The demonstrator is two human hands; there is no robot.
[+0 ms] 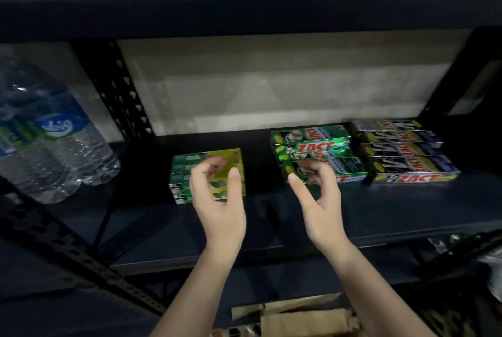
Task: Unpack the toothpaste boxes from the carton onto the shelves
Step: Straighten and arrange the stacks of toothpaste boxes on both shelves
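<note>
Both hands empty over the shelf: left hand and right hand have loosely curled fingers, grip closed on nothing. Three groups of toothpaste boxes lie on the shelf: small green stack behind the left hand, green stack, black stack. Carton below, flaps up. Judgement: next fetch from the carton, then set boxes flush beside like colour, labels forward, edges squared
</note>
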